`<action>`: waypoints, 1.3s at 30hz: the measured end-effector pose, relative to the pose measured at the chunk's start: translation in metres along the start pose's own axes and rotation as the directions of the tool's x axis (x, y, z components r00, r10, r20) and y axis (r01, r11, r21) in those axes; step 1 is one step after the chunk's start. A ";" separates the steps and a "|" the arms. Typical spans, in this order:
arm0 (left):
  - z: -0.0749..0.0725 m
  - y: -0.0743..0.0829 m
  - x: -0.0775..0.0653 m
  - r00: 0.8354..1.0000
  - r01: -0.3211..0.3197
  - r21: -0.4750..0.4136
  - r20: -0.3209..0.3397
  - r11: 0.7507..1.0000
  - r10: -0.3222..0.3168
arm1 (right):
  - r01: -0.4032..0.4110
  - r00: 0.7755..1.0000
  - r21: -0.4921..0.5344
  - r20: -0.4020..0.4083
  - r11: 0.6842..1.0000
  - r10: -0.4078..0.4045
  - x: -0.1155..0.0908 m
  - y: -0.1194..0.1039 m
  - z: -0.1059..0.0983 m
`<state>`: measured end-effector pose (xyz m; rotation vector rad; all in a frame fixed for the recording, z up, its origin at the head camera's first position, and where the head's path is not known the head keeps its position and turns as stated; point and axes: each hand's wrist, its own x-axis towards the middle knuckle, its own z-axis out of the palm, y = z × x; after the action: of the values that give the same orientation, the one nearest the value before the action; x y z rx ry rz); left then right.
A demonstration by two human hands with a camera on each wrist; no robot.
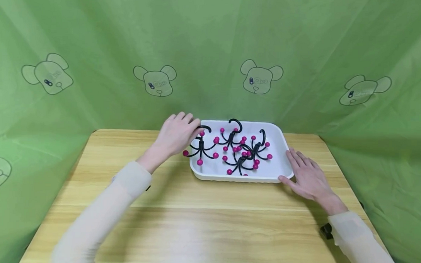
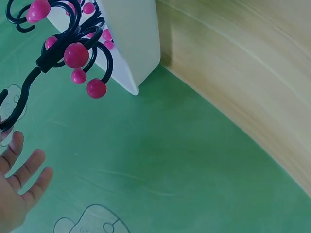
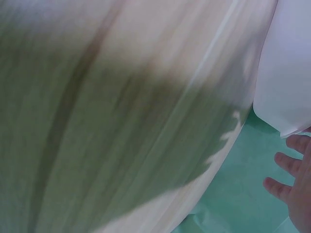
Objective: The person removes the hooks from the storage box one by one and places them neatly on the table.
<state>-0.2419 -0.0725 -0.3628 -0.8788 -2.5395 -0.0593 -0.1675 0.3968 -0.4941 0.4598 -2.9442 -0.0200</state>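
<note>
My left hand (image 1: 179, 132) pinches the hook of a black multi-arm hook hanger (image 1: 201, 146) with pink ball tips, over the left end of a white tray (image 1: 288, 163). In the left wrist view the hanger (image 2: 56, 53) tilts, its arms spread in front of the tray wall, while the other fingers are spread below the hook. Several more such hangers (image 1: 231, 137) lie close together in the tray, some overlapping. My right hand (image 1: 307, 178) touches the tray's right front corner, thumb at the rim and fingers extended along the outer side.
The tray stands toward the back of a wooden table (image 1: 186, 225). Behind it and at both sides hangs a green curtain (image 1: 207, 38) printed with mouse-like heads. A dark device (image 1: 326, 231) is worn at the right wrist.
</note>
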 end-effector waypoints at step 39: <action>-0.030 -0.030 -0.135 0.959 -0.144 0.009 -0.247 0.990 0.142 | -0.004 1.000 -0.017 0.029 1.000 0.005 0.001 0.001 -0.002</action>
<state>-0.1538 -0.1798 -0.3910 -0.9908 -2.2416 -0.1272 -0.1688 0.3976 -0.4919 0.4544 -2.9713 -0.0518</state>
